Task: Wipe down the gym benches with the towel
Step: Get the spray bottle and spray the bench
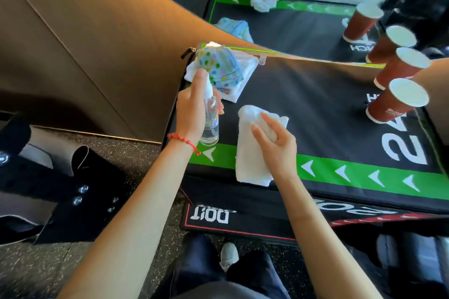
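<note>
Spanning the view, the black, green-striped counter (315, 109) carries a white towel (252, 153) near its front edge, gripped by the right hand (274, 138). Two red paper cups (393, 102) stand at right. The left hand (192, 109) is wrapped around a clear spray bottle (211, 121).

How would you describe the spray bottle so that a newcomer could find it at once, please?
Start at the black padded surface with the green arrow stripe. At its left end, the left hand, with a red bracelet, grips the spray bottle upright beside the white towel. It alone is clear and see-through, unlike the red paper cups.
</note>
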Available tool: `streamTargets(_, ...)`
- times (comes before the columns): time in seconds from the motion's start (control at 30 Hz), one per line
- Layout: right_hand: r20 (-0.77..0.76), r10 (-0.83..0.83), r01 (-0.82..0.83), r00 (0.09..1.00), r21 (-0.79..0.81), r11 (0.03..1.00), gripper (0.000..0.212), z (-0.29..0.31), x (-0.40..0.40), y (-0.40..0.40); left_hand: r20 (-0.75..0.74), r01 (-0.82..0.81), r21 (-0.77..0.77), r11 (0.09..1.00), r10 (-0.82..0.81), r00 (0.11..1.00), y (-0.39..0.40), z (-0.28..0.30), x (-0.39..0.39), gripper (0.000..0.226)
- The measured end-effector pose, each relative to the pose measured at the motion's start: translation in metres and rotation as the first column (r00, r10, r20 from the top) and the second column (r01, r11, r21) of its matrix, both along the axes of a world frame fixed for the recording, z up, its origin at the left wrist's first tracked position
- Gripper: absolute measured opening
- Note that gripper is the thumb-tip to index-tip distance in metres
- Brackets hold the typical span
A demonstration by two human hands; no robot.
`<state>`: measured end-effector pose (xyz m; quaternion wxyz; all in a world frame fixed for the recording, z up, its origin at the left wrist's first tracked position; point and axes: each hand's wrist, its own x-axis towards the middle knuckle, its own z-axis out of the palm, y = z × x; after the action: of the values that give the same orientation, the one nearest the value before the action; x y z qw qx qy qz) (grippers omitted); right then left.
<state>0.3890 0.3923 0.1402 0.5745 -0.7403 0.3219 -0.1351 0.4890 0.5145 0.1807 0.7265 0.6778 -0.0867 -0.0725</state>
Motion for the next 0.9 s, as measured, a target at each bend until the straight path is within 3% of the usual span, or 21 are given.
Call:
streamTargets(0.3, -0.214, -0.018, -0.028, 0.977, -0.207, 0.978, 0.044, -0.007, 0.031, 0.003, -0.076, 0.022, -0.008, 1.0, -0.023, 0.997, -0.006, -0.024, 0.033, 0.059)
streamTargets(0.57, -0.343, -0.039, -0.13, 0.938, -0.456, 0.88, 0.045, -0.018, 0.033, 0.01, 0.033, 0.049, -0.023, 0.999, -0.048, 0.998, -0.002, -0.033, 0.023, 0.064)
streamTargets(0.77, -0.376, -0.114, -0.107, 0.92, -0.519, 0.848, 0.046, -0.02, 0.03, 0.012, 0.052, 0.059, -0.022, 0.998, -0.058, 0.997, 0.0, -0.038, 0.017, 0.062)
streamTargets(0.9, -0.315, -0.155, -0.061, 0.936, -0.581, 0.812, 0.045, -0.021, 0.027, 0.012, 0.049, 0.077, -0.004, 0.997, -0.077, 0.996, 0.003, -0.041, 0.017, 0.057)
